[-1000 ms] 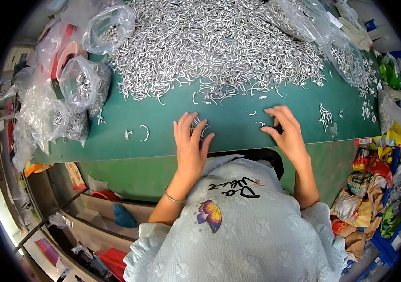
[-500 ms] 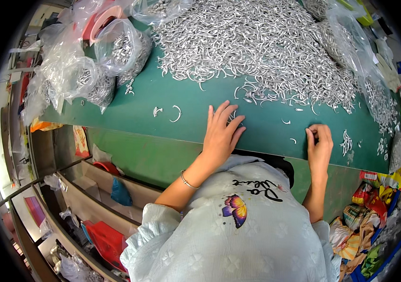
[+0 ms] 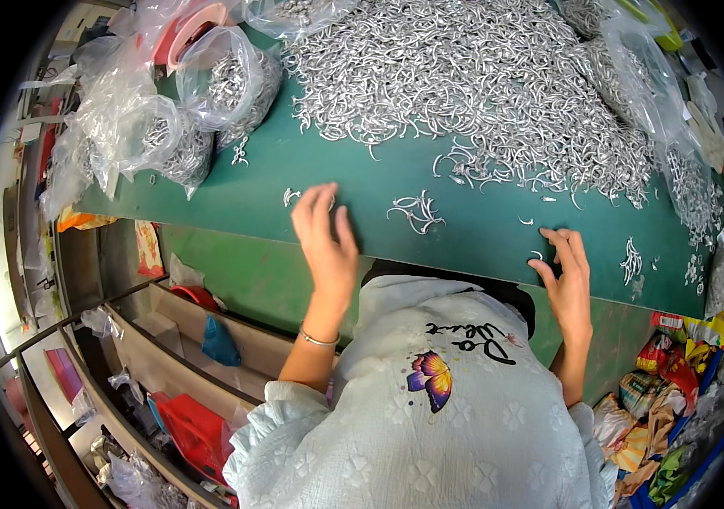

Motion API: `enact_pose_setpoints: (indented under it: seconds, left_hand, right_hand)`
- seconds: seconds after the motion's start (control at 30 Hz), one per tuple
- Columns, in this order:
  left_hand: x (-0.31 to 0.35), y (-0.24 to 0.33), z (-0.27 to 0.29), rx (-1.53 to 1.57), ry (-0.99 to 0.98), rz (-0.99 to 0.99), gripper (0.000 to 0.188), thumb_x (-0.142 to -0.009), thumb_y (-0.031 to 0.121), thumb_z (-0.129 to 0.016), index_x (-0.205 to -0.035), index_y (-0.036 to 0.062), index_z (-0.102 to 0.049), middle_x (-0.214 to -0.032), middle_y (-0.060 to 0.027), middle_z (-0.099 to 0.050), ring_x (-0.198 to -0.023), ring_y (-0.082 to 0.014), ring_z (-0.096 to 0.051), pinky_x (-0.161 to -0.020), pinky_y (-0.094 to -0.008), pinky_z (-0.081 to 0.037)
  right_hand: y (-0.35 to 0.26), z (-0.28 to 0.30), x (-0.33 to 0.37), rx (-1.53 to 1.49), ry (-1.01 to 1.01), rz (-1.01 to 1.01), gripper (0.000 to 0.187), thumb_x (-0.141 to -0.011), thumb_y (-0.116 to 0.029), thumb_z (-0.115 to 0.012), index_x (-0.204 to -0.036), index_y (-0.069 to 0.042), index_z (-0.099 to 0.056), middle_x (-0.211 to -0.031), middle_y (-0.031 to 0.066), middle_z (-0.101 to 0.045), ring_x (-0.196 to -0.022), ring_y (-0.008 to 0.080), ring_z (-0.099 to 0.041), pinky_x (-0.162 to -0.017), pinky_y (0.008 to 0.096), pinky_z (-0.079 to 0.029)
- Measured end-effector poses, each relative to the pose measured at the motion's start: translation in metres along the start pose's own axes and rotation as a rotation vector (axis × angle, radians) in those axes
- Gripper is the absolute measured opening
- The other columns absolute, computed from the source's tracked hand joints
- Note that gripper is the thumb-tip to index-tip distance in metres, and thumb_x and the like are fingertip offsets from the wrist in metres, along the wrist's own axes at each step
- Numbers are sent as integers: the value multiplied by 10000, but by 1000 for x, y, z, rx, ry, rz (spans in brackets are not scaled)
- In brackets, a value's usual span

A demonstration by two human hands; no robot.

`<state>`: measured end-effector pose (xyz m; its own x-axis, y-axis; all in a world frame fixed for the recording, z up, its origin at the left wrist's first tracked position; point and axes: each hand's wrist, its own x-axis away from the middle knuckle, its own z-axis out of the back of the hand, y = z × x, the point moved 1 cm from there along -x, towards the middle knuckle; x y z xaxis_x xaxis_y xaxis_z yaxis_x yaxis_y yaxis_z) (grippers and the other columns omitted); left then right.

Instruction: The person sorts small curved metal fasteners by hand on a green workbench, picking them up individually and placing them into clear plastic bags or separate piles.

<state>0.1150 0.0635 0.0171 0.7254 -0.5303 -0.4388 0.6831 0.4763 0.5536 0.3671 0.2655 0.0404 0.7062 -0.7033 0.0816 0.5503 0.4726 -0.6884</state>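
My left hand (image 3: 325,246) is over the front part of the green table (image 3: 277,161), its thumb apart from the bent fingers. A bit of silvery metal shows between them, mostly hidden; I see no grip on it. Left of the fingertips lies a small cluster of silver pieces (image 3: 291,197). My right hand (image 3: 569,276) rests at the table's front edge, thumb and forefinger spread, beside a small curved metal piece (image 3: 536,255). Between my hands lies a loose group of curved metal pieces (image 3: 415,211). Another small pile (image 3: 632,261) lies right of my right hand.
A wide heap of curved silver metal pieces (image 3: 464,76) covers the far part of the table. Clear plastic bags of parts (image 3: 235,89) stand at the left, and another bag (image 3: 633,76) is at the right. A wooden shelf frame (image 3: 184,356) is below left.
My left hand has moved left, uncovering the group of curved pieces and covering a curved piece that lay in the open. My right hand's fingers have gone from pinched to spread.
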Motion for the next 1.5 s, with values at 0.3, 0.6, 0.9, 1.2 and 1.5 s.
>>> enact_pose_setpoints:
  seconds: [0.3,0.6,0.9,1.2,1.5]
  left_hand:
    - [3,29,-1,144,-413,-163,552,-742,34,-730,-1266,65,-560,-1363,-148,-491,-1266,-357,-445,-1055,-443,-365]
    - [13,15,-31,193,-322,-156,242,-781,16,-693,-1005,72,-619,-1116,-108,-531,-1193,-356,-494,-1085,-603,-257]
    - [-4,-5,-4,-22,-28,-21,222,-791,-26,-664,-993,55,-617,-1206,-137,-507,-1254,-412,-437,-1090,-569,-252]
    - [-6,34,-30,267,-308,-118,399,-821,20,-649,-1210,39,-558,-1331,-173,-451,-1278,-391,-404,-1051,-603,-279]
    - [-17,53,-49,179,-574,-274,568,-775,88,-713,-1309,113,-523,-1336,-101,-480,-1188,-311,-455,-954,-436,-355]
  right_hand:
    - [-51,-41,-14,-25,-49,318,398,-759,-55,-736,-1128,-16,-590,-1091,141,-540,-933,339,-582,-776,388,-492]
    - [-35,-32,-18,43,35,222,281,-785,-26,-707,-1052,3,-624,-1034,157,-584,-943,344,-581,-805,388,-480]
    - [-39,-20,-38,61,129,234,357,-772,-31,-727,-1107,-7,-605,-1079,150,-574,-960,323,-554,-829,375,-461]
    - [-65,-88,-73,374,212,462,378,-801,-130,-706,-1155,-53,-599,-1314,177,-473,-1222,370,-439,-964,485,-359]
    - [-35,-66,-65,-287,-55,349,346,-733,-27,-733,-1059,-23,-616,-1209,121,-557,-1201,322,-481,-981,436,-381]
